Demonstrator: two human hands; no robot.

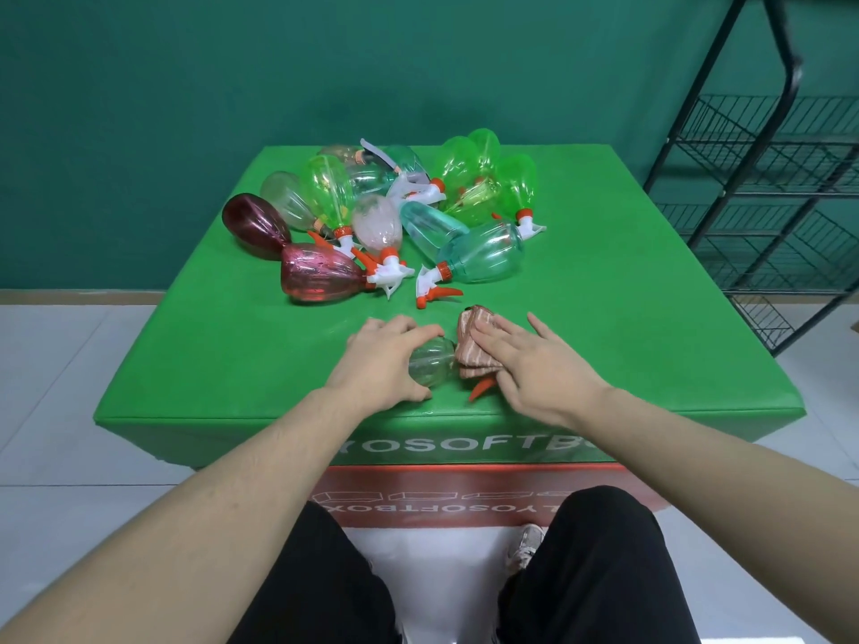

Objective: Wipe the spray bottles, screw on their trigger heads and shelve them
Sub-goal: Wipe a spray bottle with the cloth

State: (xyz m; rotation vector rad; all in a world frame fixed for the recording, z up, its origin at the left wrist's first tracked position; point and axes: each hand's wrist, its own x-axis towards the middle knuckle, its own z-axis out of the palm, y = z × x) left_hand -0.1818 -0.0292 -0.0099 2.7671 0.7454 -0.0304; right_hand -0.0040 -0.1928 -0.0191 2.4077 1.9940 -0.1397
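Left hand (379,360) curled round clear bottle (432,361) lying near front edge of green table (650,346). Right hand (534,360), fingers straight, pressing striped cloth (474,353) against bottle's right end. Heap of bottles (386,216) farther back. Black wire shelf (767,202) at right.

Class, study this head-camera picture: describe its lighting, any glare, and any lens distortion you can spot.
Head view: even, soft light with only faint shadows under the left hand and right hand; small bright glare spots on the dark red bottle and the green bottles; wide-angle distortion bows the black wire rack and stretches the forearms toward the frame's edges.
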